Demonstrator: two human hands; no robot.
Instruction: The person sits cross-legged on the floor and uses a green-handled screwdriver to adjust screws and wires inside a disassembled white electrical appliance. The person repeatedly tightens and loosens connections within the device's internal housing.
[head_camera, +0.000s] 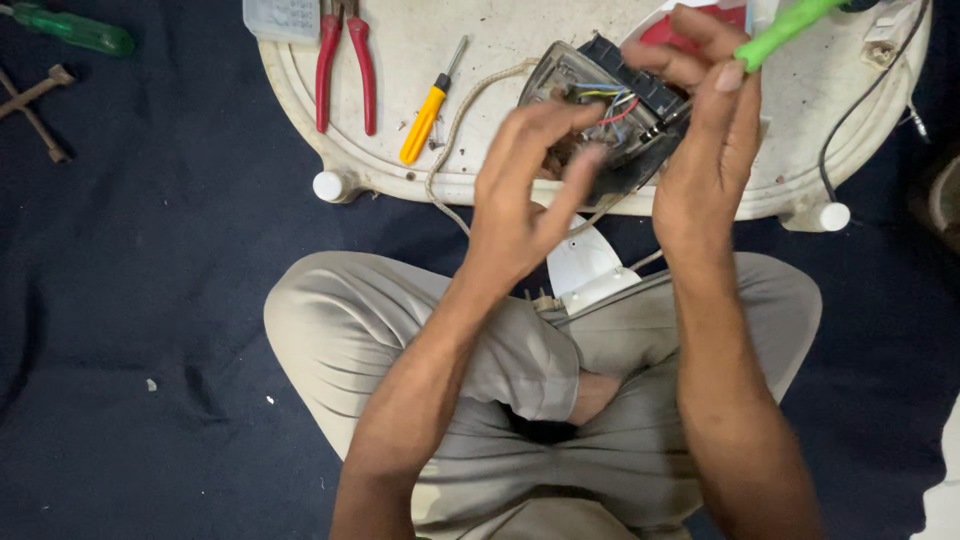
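My right hand (708, 130) grips a bright green-handled tool (785, 30), its handle pointing up to the right. Just left of it lies an opened electric iron body (612, 110) with coloured wires showing, on the upturned white plastic stool (500, 45). My left hand (525, 195) hovers over the iron's near edge, fingers curled and slightly blurred, holding nothing that I can see. A braided cord (455, 130) runs from the iron toward my lap. A white plastic cover piece (585, 270) rests on my crossed legs.
Red-handled pliers (345, 65) and a yellow-handled screwdriver (428, 110) lie on the stool's left part. A green-handled screwdriver (75, 30) and a cross-shaped metal wrench (35, 100) rest on the dark blue cloth at far left. A black cable (860, 100) loops at right.
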